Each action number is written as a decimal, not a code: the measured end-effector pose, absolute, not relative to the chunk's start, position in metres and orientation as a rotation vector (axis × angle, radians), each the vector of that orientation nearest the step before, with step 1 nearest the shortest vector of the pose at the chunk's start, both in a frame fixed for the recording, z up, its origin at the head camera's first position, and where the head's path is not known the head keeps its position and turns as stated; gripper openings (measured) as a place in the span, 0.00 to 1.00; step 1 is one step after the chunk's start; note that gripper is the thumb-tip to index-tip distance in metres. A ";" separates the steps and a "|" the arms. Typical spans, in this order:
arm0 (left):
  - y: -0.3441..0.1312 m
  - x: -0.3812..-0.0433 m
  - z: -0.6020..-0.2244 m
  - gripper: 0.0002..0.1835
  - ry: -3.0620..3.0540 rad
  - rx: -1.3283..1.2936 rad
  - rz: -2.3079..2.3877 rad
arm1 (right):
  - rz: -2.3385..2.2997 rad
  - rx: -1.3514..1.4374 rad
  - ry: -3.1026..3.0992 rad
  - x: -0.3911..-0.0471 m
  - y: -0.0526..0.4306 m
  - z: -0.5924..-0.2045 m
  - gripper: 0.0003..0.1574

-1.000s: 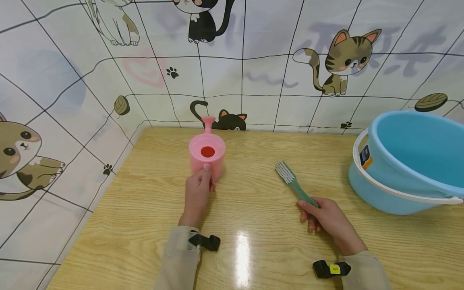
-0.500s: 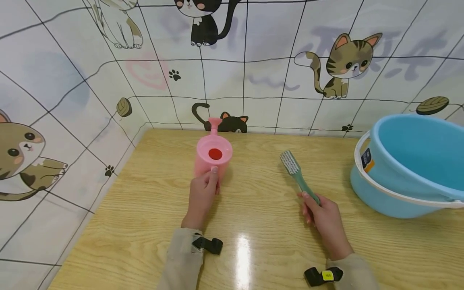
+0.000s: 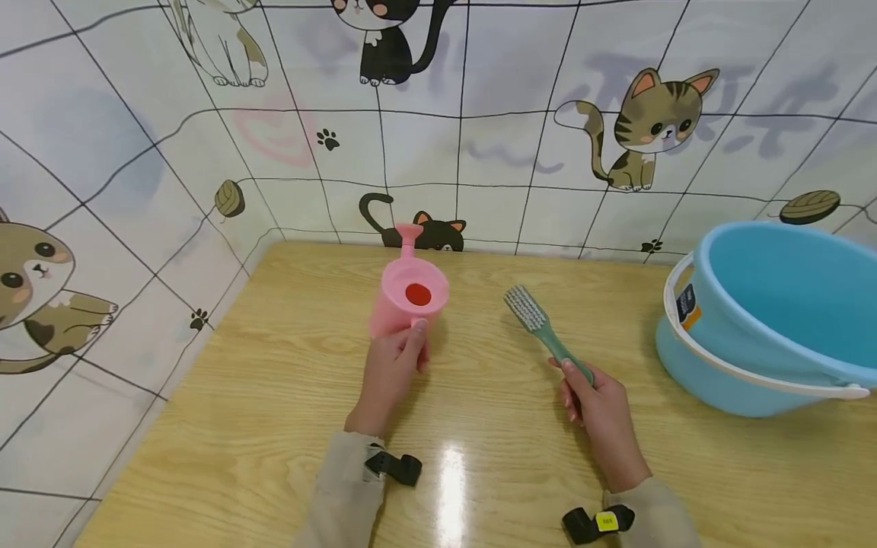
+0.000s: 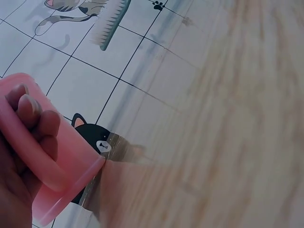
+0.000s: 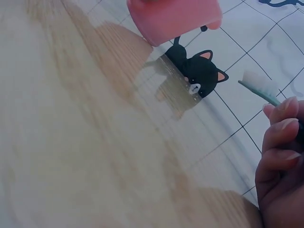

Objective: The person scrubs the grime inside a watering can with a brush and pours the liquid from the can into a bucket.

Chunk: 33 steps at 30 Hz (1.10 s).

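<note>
My left hand (image 3: 390, 371) grips the handle of a small pink watering can (image 3: 387, 313), thumb on top. The can leans to the right, its spout toward the wall, and a red round spot shows inside its mouth. In the left wrist view, fingers (image 4: 47, 123) curl through the can's handle, above the tabletop. My right hand (image 3: 604, 415) holds a green scrub brush (image 3: 530, 310) by its handle, white bristles facing up and left. The right wrist view shows the brush (image 5: 262, 90) raised over the table, with the pink can (image 5: 175, 19) beyond it.
A light blue bucket (image 3: 747, 380) with a white handle (image 3: 754, 373) stands at the right. The wooden table (image 3: 274, 365) meets a cat-printed wall covering (image 3: 507, 175) at the back and left. Black wrist cameras sit on both sleeves.
My left hand has moved the watering can to the right and tipped it rightward. My right hand has shifted left with the brush. The bucket has stayed in place.
</note>
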State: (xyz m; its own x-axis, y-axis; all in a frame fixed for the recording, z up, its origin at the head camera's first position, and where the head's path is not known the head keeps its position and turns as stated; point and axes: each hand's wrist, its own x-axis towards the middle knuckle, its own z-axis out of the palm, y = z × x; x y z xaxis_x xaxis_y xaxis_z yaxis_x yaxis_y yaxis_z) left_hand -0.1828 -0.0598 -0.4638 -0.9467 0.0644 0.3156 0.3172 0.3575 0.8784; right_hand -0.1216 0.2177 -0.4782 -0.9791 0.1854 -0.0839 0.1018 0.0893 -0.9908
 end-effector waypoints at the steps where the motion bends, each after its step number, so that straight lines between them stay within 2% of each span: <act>1: -0.060 -0.182 -0.463 0.27 -2.408 -0.353 -1.624 | 2.065 -0.298 -2.263 -0.122 0.217 -0.479 0.33; 17: -0.056 -0.182 -0.459 0.30 -2.569 -0.430 -1.534 | 2.043 -0.311 -2.259 -0.123 0.216 -0.476 0.32; 33: -0.049 -0.180 -0.459 0.25 -2.565 -0.521 -1.375 | 2.196 -0.292 -2.074 -0.120 0.213 -0.473 0.32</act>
State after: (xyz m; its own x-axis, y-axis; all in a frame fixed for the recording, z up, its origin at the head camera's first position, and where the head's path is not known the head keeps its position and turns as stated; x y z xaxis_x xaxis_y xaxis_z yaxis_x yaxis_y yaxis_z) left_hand -0.1801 -0.0494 -0.4588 -0.9214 0.2173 0.3221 0.3886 0.5096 0.7677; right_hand -0.1196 0.2132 -0.4727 -0.9759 0.2080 -0.0663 0.0543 -0.0628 -0.9965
